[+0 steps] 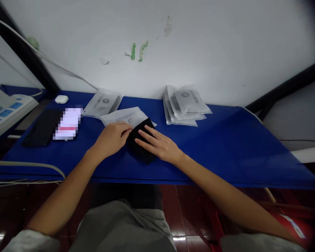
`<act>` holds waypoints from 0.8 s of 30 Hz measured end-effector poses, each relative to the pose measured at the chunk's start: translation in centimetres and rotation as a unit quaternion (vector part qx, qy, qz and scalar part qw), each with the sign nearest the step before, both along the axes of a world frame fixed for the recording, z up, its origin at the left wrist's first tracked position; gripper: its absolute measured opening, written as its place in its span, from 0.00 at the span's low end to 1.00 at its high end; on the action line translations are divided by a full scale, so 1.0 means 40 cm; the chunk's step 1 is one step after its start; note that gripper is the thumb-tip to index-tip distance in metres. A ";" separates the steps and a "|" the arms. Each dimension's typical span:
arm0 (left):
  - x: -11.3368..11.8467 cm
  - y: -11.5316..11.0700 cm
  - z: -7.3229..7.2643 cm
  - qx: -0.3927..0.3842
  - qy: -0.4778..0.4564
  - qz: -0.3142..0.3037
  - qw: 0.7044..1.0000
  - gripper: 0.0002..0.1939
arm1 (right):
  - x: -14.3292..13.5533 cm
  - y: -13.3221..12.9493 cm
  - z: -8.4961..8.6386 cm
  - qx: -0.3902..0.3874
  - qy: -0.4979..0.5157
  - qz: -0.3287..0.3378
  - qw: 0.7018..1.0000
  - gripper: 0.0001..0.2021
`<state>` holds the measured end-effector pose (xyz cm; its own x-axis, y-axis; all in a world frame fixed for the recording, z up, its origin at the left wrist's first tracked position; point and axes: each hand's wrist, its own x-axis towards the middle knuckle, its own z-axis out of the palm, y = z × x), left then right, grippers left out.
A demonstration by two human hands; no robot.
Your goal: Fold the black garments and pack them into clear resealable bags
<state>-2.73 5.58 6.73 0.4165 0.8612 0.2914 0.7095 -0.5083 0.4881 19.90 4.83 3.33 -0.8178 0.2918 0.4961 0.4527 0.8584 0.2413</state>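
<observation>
A folded piece of black fabric (143, 150) lies on the blue table in front of me, its exact kind unclear. My right hand (159, 144) rests on it, fingers spread and fairly flat. Just left of it, my left hand (115, 136) has thumb and fingertips pinched together at the near edge of a frosted plastic zip bag (128, 114). Grey lettering shows on this bag. The black piece meets or overlaps its right end; whether any of it is inside is hidden by my hands.
A stack of several filled frosted bags (187, 101) stands against the wall. More bags (102, 103) lie at back left. Further left are a lit phone (68, 122), a black phone-like slab (43, 126), a white earbud case (61, 99) and a power strip (12, 112).
</observation>
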 end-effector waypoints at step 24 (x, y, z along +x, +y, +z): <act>0.059 -0.036 -0.031 0.138 0.183 0.012 0.973 0.14 | -0.029 0.028 -0.009 -0.147 -0.014 -0.104 0.984 0.21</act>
<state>-0.37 4.14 5.51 0.5169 0.7816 0.3491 0.8230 -0.5660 0.0486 18.73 5.93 2.98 -0.7376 0.5818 0.3427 0.6227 0.7824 0.0121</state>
